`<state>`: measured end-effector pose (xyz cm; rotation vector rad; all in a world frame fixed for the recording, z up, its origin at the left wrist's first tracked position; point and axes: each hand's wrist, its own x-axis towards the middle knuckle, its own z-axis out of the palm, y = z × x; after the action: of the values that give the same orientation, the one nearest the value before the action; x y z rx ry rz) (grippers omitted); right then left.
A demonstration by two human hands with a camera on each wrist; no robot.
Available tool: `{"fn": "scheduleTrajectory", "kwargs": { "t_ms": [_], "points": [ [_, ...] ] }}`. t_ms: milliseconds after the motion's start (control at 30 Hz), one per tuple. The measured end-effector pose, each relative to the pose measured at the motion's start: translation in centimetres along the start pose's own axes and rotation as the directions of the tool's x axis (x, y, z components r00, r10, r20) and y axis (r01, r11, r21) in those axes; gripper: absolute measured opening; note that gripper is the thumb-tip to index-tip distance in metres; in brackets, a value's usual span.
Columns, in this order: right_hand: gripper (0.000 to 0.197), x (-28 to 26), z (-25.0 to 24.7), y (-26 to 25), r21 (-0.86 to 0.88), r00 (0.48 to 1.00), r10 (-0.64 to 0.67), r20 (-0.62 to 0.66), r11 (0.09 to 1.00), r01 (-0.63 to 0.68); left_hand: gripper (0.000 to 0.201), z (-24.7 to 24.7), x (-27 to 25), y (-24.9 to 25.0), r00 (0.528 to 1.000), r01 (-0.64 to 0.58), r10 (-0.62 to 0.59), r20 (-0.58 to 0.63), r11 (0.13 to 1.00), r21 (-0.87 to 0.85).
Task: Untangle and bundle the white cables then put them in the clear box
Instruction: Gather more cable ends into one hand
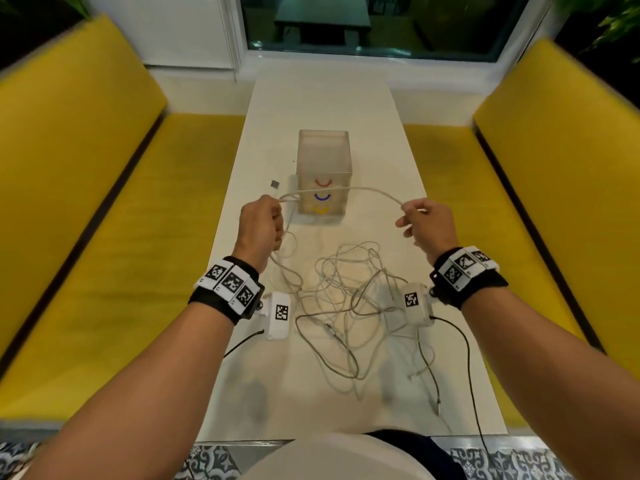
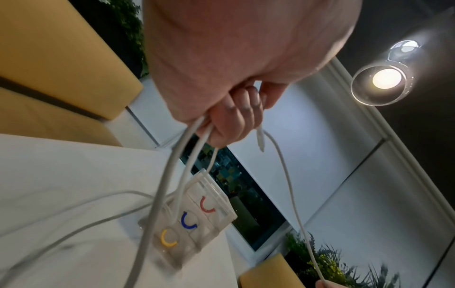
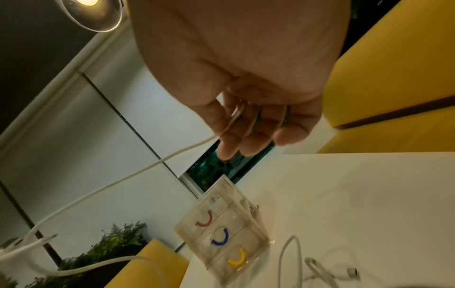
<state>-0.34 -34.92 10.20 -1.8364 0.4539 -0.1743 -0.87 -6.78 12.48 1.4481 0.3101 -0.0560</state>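
A tangle of white cables [image 1: 349,299] lies on the white table [image 1: 322,105] between my forearms. One white cable [image 1: 346,190] is stretched in the air between both hands, in front of the clear box [image 1: 323,168], which has red, blue and yellow curved handles. My left hand [image 1: 265,220] grips several loops of this cable [image 2: 194,136] in a fist, with a plug end [image 2: 260,139] hanging beside the fingers. My right hand [image 1: 420,220] pinches the cable [image 3: 187,149] between thumb and fingers. The clear box [image 2: 194,220] [image 3: 221,233] stands upright on the table.
Yellow benches [image 1: 104,188] flank the table on both sides. A small grey square [image 1: 275,183] lies left of the box. A window [image 1: 363,22] is at the far end. Black leads [image 1: 467,358] trail from the wrist cameras toward the near edge.
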Motion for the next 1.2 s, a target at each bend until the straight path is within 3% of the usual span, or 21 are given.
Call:
{"fn": "scheduleTrajectory", "kwargs": {
  "t_ms": [167, 233, 300, 333, 400, 433, 467, 533, 567, 700, 833, 900, 1033, 1133, 1200],
  "points": [
    [0.016, 2.0, -0.1, 0.7, 0.013, 0.970, 0.086, -0.226, 0.996, -0.085, 0.030, 0.6, -0.3, -1.1, 0.983, 0.091, -0.112, 0.147, 0.986, 0.139],
    [0.034, 1.4, 0.3, 1.3, -0.218, 0.969, 0.041, -0.243, 0.971, -0.096, 0.030, 0.9, -0.4, -1.5, 0.985, 0.090, -0.102, 0.137, 0.992, 0.092],
    [0.041, -0.7, 1.3, 1.4, -0.465, 0.959, -0.179, -0.220, 0.883, 0.058, 0.031, 1.2, -0.4, -1.7, 0.994, 0.079, -0.079, 0.079, 0.997, 0.010],
    [0.037, -2.1, 2.1, 1.2, -0.501, 0.945, -0.292, -0.144, 0.846, 0.185, 0.031, 1.4, -0.4, -1.8, 0.997, 0.070, -0.068, 0.045, 0.997, -0.025],
    [0.025, -5.1, 3.8, 1.3, -0.460, 0.917, -0.346, 0.197, 0.794, 0.398, 0.030, 1.6, -0.5, -2.4, 0.999, 0.045, -0.045, 0.001, 0.997, -0.066],
    [0.020, -6.6, 4.7, 1.7, -0.475, 0.875, -0.247, 0.416, 0.762, 0.441, 0.030, 1.8, -0.6, -2.8, 0.999, 0.029, -0.029, -0.013, 0.997, -0.069],
    [0.018, -8.1, 5.7, 2.6, -0.534, 0.794, -0.093, 0.600, 0.693, 0.484, 0.031, 1.9, -0.7, -3.1, 1.000, 0.009, -0.011, -0.025, 0.998, -0.066],
    [0.022, -10.4, 7.5, 5.0, -0.643, 0.648, 0.190, 0.738, 0.492, 0.588, 0.033, 2.2, -1.1, -3.8, 0.999, -0.030, 0.028, -0.033, 0.998, -0.061],
    [0.023, -11.2, 8.0, 6.4, -0.673, 0.631, 0.259, 0.732, 0.420, 0.609, 0.034, 2.2, -1.3, -4.1, 0.998, -0.048, 0.046, -0.033, 0.997, -0.057],
    [0.021, -12.6, 9.3, 9.5, -0.732, 0.713, 0.206, 0.670, 0.343, 0.588, 0.034, 1.8, -1.7, -4.9, 0.996, -0.086, 0.084, -0.032, 0.996, -0.036],
    [0.032, -12.7, 9.7, 10.0, -0.731, 0.755, 0.129, 0.643, 0.396, 0.555, 0.032, 1.4, -2.0, -4.9, 0.997, -0.078, 0.078, -0.024, 0.997, -0.013],
    [0.031, -12.5, 9.7, 10.4, -0.735, 0.759, 0.139, 0.636, 0.410, 0.541, 0.033, 1.2, -2.1, -5.0, 0.997, -0.075, 0.075, -0.015, 0.997, -0.011],
    [0.017, -12.4, 9.6, 10.1, -0.737, 0.740, 0.151, 0.655, 0.342, 0.583, 0.033, 1.1, -2.4, -5.4, 0.998, -0.067, 0.067, 0.003, 0.998, -0.015],
    [0.013, -12.0, 9.3, 8.6, -0.749, 0.771, 0.159, 0.617, 0.420, 0.512, 0.034, 0.9, -2.3, -5.7, 0.998, -0.063, 0.063, 0.006, 0.998, -0.009],
    [0.027, -11.3, 8.6, 6.6, -0.727, 0.781, 0.182, 0.598, 0.534, 0.432, 0.035, 0.8, -2.3, -5.6, 0.997, -0.070, 0.070, 0.014, 0.998, -0.007]
  ]
}}
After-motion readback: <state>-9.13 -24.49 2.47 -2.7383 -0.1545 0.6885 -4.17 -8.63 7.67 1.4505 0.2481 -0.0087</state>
